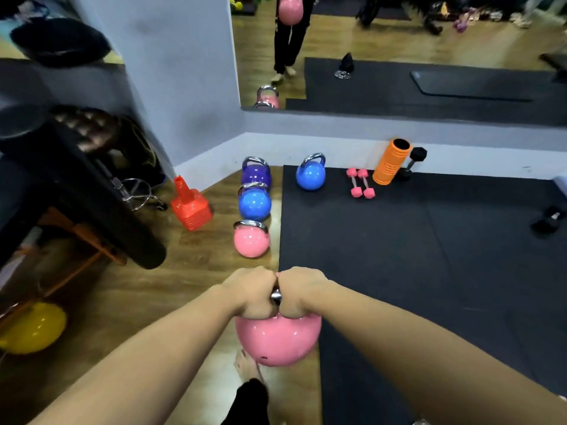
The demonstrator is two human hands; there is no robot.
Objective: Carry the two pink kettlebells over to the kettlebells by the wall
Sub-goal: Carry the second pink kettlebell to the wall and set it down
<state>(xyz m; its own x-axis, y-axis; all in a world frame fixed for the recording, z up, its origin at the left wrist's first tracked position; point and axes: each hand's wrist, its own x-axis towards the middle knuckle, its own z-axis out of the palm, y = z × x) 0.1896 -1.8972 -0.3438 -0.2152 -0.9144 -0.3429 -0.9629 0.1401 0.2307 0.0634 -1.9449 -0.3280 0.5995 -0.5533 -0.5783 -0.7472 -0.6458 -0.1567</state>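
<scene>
Both fists clenched the handle: left hand (pixel 250 291) and right hand (pixel 302 294) hoisted a pink kettlebell (pixel 277 340) above the floor (pixel 196 271), beside the mat's edge (pixel 429 256); second pink kettlebell (pixel 251 240) sat ahead, ending the row.

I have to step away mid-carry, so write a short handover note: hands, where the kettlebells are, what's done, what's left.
Left hand and right hand: both closed on the handle of the carried pink kettlebell, held above the floor.
Second pink kettlebell: already on the wood floor, nearest in the line with the blue kettlebell and purple kettlebell toward the wall.
Left: set the carried one down beside that line.
</scene>
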